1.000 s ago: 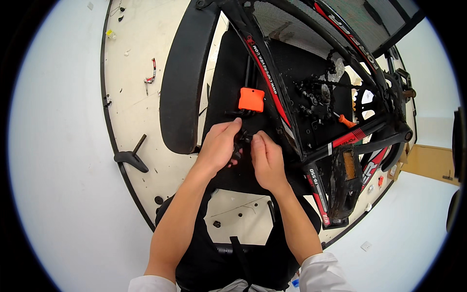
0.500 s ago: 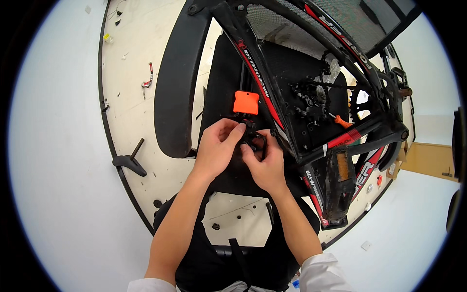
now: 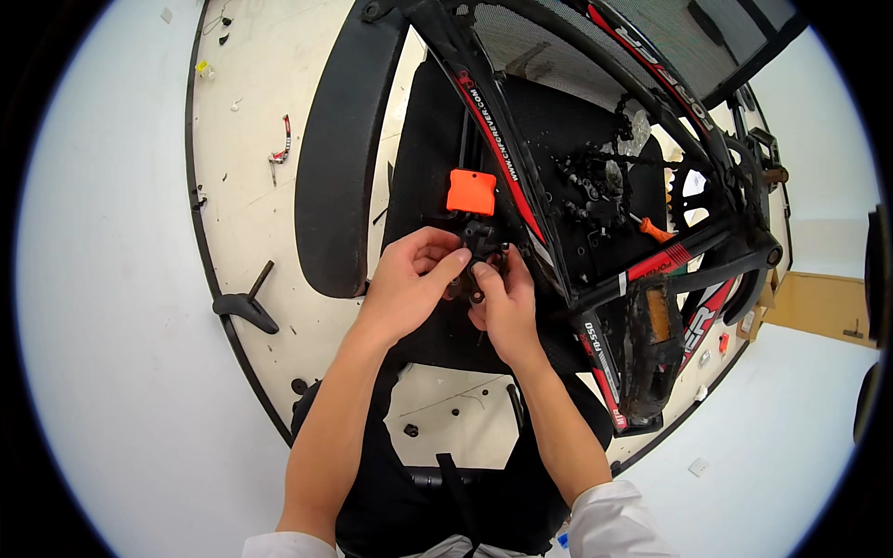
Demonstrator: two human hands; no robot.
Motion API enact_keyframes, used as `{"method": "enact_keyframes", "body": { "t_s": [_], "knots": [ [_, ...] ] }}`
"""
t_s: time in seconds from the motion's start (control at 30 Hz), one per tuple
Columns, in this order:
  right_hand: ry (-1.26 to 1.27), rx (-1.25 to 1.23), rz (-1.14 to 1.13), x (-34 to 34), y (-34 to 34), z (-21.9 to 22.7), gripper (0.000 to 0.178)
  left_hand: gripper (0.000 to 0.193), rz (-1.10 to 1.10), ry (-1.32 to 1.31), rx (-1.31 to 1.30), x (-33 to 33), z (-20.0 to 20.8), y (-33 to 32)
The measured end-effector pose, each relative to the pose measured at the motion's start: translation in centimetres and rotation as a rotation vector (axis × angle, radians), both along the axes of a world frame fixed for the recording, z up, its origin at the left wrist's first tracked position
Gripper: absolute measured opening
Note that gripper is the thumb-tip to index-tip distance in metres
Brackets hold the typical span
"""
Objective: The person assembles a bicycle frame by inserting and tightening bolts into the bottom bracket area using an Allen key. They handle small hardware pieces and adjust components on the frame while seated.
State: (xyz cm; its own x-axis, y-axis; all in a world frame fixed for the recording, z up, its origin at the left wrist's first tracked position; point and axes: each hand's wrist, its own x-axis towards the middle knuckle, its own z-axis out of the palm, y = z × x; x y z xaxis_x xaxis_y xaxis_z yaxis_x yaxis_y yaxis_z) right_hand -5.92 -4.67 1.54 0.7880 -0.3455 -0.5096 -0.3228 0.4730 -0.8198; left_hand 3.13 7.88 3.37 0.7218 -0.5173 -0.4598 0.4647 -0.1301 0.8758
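Note:
A small black bicycle part (image 3: 478, 238) with jointed pieces is pinched between both hands; its exact kind cannot be made out. My left hand (image 3: 407, 286) grips its left side with thumb and curled fingers. My right hand (image 3: 508, 307) presses it from the right and below, the thumb lying on top. Fingers hide much of the part. Just beyond the hands sits an orange block-shaped piece (image 3: 472, 192) on the black chair seat (image 3: 423, 139). To the right, close to my right hand, stands a black and red bicycle frame (image 3: 510, 153).
An orange-handled screwdriver (image 3: 656, 231) lies beside a heap of small black parts and chain (image 3: 595, 191) inside the frame. A long black armrest (image 3: 344, 167) borders the seat's left. On the floor are a bicycle saddle-like black piece (image 3: 249, 307) and a brake lever (image 3: 282, 149).
The black part has been turned between my fingers, and more of its upper end shows. My right thumb has moved up onto it; both hands stay in nearly the same place.

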Motion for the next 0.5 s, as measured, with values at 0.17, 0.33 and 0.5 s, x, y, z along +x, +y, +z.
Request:
{"method": "enact_keyframes", "body": {
  "t_s": [0.17,0.33,0.5],
  "knots": [
    [-0.123,-0.276,0.086,0.1,0.2,-0.1,0.019,0.023,-0.042,-0.005,-0.018,-0.3,0.1,0.4],
    [-0.102,-0.017,0.135,0.2,-0.1,0.4,0.026,0.024,-0.06,-0.042,-0.022,-0.8,-0.7,0.7],
    [-0.11,-0.042,0.12,0.7,0.4,0.6,0.02,0.031,-0.076,-0.079,0.021,-1.2,-0.7,0.3]
  ]
}}
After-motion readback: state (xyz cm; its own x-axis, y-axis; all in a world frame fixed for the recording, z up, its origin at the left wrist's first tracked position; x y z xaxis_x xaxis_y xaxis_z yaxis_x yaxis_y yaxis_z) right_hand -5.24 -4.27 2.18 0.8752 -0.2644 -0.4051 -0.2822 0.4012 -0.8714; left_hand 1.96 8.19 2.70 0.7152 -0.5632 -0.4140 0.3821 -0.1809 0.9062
